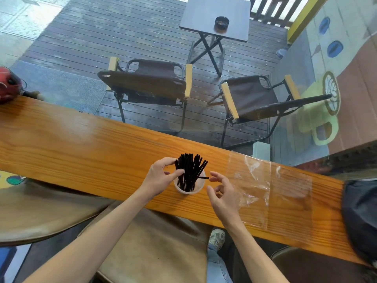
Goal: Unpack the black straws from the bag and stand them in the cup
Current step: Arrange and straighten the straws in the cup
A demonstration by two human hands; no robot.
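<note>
A bunch of black straws (190,170) stands fanned out in a white cup (189,189) on the wooden counter (91,152). My left hand (162,176) is at the cup's left side, its thumb and fingers touching the straws. One straw (203,177) lies tipped sideways over the cup's right rim. My right hand (223,194) hovers just right of the cup with fingers loosely curled, fingertips close to that straw's end and holding nothing. The clear plastic bag (271,186) lies flat and looks empty on the counter to the right.
A dark cloth item (361,219) rests on the counter's right end and a red object (8,84) at its far left. Beyond the glass are two folding chairs (151,84) and a small table (216,17). Brown stools (155,248) stand below the counter.
</note>
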